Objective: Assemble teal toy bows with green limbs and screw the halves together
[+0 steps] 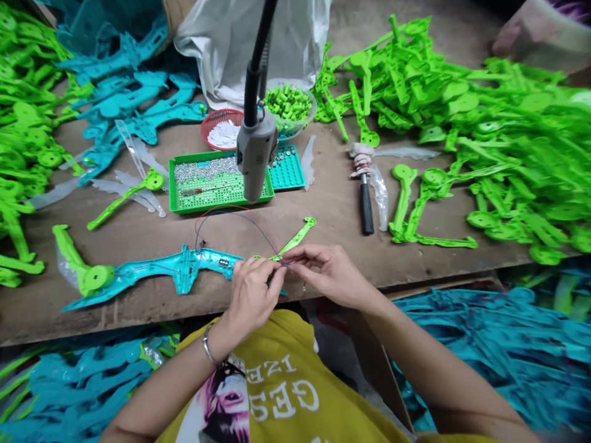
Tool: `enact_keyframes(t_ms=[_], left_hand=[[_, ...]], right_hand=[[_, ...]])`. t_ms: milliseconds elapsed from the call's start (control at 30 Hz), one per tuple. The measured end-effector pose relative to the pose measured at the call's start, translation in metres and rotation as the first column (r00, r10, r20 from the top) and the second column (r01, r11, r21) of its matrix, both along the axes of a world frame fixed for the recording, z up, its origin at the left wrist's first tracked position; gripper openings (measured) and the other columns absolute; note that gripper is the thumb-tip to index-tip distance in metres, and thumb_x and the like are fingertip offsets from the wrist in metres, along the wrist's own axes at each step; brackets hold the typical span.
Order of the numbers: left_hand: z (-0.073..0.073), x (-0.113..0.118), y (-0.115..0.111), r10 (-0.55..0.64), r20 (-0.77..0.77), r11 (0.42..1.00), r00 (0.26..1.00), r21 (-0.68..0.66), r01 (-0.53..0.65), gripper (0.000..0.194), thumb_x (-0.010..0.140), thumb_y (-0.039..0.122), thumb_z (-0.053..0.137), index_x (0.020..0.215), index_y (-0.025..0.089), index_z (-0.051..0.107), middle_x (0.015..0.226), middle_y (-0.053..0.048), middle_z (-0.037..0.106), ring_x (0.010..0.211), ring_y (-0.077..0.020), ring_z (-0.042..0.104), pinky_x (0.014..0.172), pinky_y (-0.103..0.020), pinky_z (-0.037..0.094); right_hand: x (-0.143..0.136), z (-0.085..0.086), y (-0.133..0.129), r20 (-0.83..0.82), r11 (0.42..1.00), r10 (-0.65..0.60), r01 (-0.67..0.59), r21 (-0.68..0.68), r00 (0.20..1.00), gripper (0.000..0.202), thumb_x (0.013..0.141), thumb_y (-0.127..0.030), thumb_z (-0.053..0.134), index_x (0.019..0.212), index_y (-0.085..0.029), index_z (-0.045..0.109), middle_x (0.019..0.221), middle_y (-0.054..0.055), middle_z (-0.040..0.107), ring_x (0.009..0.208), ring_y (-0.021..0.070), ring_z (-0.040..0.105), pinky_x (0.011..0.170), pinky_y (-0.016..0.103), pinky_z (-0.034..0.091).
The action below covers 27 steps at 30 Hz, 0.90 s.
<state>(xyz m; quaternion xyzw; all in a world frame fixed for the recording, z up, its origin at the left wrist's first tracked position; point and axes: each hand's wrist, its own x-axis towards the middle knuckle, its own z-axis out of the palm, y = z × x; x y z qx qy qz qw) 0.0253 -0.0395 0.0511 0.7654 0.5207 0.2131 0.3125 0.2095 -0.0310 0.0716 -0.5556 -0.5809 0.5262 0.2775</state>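
Observation:
A blue toy bow half (pixel 152 269) lies along the table's front edge, its inner side up, with a green limb (pixel 95 278) at its left end. Thin red and blue wires (pixel 244 215) loop up from its middle and come down to my fingers. My left hand (pixel 253 295) covers the bow's right end, thumb and fingers pinched at the wires. Close beside it, my right hand (pixel 330 275) pinches the wires between thumb and fingertips. Another green limb (pixel 298 239) shows just beyond my fingertips. The wire ends are too small to make out.
An electric screwdriver (pixel 256 160) hangs over a green tray (pixel 221 206) of screws. Behind are a red basket (pixel 207 132) and a bowl of green pieces (pixel 290 107). A wrapped-head hammer (pixel 366 206) lies right. Green parts (pixel 443 104) and blue parts (pixel 138 101) are heaped around.

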Motion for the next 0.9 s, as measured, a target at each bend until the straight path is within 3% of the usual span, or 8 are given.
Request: enact_keyframes(t_ms=[200, 500, 600, 700, 900], left_hand=[[-0.004, -0.002, -0.003, 0.025, 0.013, 1.0, 1.0, 0.016, -0.025, 0.02, 0.099, 0.027, 0.051, 0.093, 0.023, 0.07, 0.088, -0.001, 0.072, 0.087, -0.0178, 0.062, 0.081, -0.035, 0.037], [-0.011, 0.0, -0.005, -0.003, 0.022, 1.0, 1.0, -0.002, 0.003, 0.024, 0.101, 0.027, 0.047, 0.088, 0.02, 0.066, 0.085, -0.002, 0.07, 0.085, -0.017, 0.06, 0.081, -0.033, 0.04], [-0.012, -0.003, -0.007, -0.002, -0.035, 0.997, 0.999, 0.081, 0.004, 0.024, 0.101, 0.03, 0.047, 0.094, 0.021, 0.068, 0.089, -0.003, 0.071, 0.086, -0.0185, 0.06, 0.08, -0.034, 0.041], [-0.014, -0.01, -0.012, 0.05, -0.131, 0.975, 0.99, 0.223, -0.02, 0.025, 0.098, 0.038, 0.053, 0.108, 0.019, 0.067, 0.1, -0.008, 0.072, 0.091, -0.0223, 0.059, 0.083, -0.037, 0.041], [-0.026, -0.02, -0.018, -0.008, -0.202, 0.934, 0.979, 0.349, 0.08, 0.042, 0.09, 0.046, 0.061, 0.119, 0.015, 0.062, 0.125, -0.015, 0.066, 0.12, -0.0309, 0.055, 0.107, -0.05, 0.034]], right_hand=[[0.001, -0.007, 0.011, -0.075, 0.999, 0.044, -0.044, 0.005, 0.996, 0.022, 0.086, -0.035, 0.06, 0.101, -0.019, 0.064, 0.09, 0.007, 0.073, 0.083, 0.018, 0.068, 0.078, 0.033, 0.055], [-0.002, -0.015, 0.035, -0.253, 0.974, 0.103, -0.149, -0.173, 0.962, 0.029, 0.074, -0.035, 0.074, 0.093, -0.019, 0.058, 0.08, 0.002, 0.07, 0.074, 0.0137, 0.066, 0.073, 0.029, 0.054], [0.003, -0.017, 0.045, -0.194, 0.971, 0.179, -0.205, -0.12, 0.964, 0.025, 0.074, -0.033, 0.073, 0.087, -0.02, 0.056, 0.079, 0.002, 0.069, 0.074, 0.014, 0.066, 0.07, 0.028, 0.053], [0.009, -0.02, 0.056, -0.036, 0.964, 0.263, -0.264, -0.02, 0.964, 0.02, 0.075, -0.027, 0.069, 0.087, -0.02, 0.054, 0.079, 0.003, 0.069, 0.073, 0.0149, 0.067, 0.068, 0.027, 0.051], [0.004, -0.023, 0.067, 0.098, 0.899, 0.434, -0.437, 0.013, 0.896, 0.014, 0.078, -0.02, 0.061, 0.089, -0.02, 0.054, 0.078, 0.002, 0.071, 0.072, 0.0145, 0.069, 0.068, 0.026, 0.051]])
